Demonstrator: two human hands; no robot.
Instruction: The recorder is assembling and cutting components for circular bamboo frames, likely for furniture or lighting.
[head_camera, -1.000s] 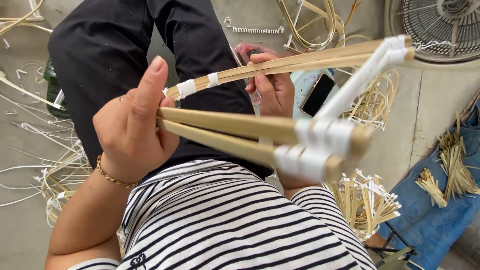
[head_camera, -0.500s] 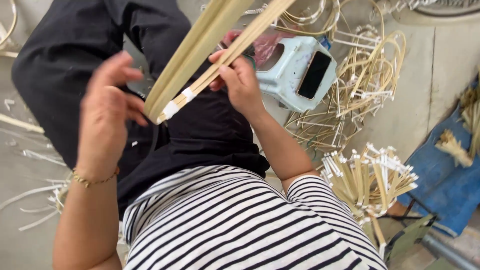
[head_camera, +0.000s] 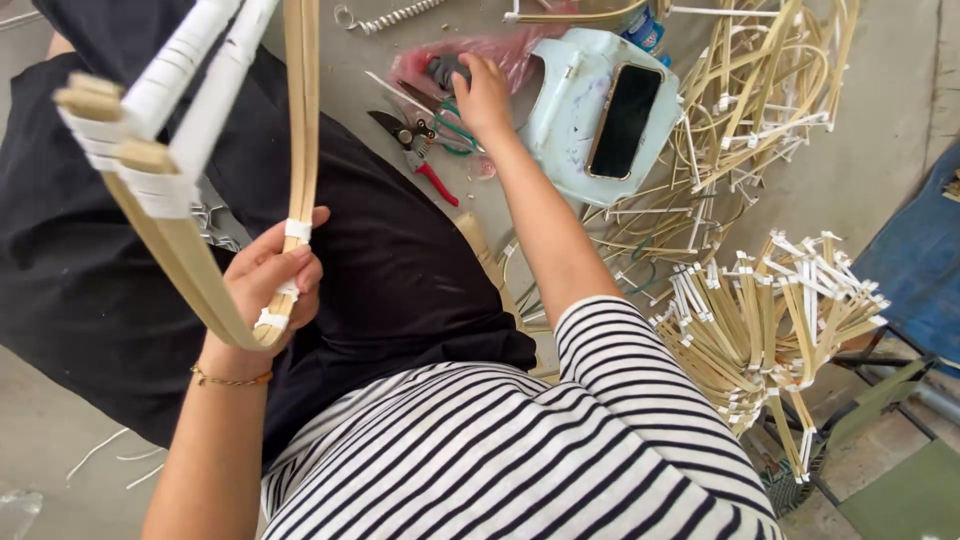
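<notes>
My left hand (head_camera: 268, 290) grips a frame of bent bamboo strips (head_camera: 190, 235) bound with white tape, held up over my black-clad lap. The frame's taped ends rise toward the camera at the upper left. My right hand (head_camera: 482, 92) reaches out to the floor ahead, its fingers down on a green-handled tool (head_camera: 455, 130) beside a pink plastic bag (head_camera: 500, 50). Whether it grips the tool is not visible. Red-handled pliers (head_camera: 420, 150) lie just left of that hand.
A pale blue plastic stool (head_camera: 570, 110) with a dark phone (head_camera: 625, 118) on it stands right of my right hand. Piles of taped bamboo pieces (head_camera: 770, 320) lie at the right. A blue cloth (head_camera: 920, 270) covers the far right edge.
My right hand let go of the bamboo frame and reached forward to the tools on the floor. My left hand now holds the frame alone, swung to the left.
</notes>
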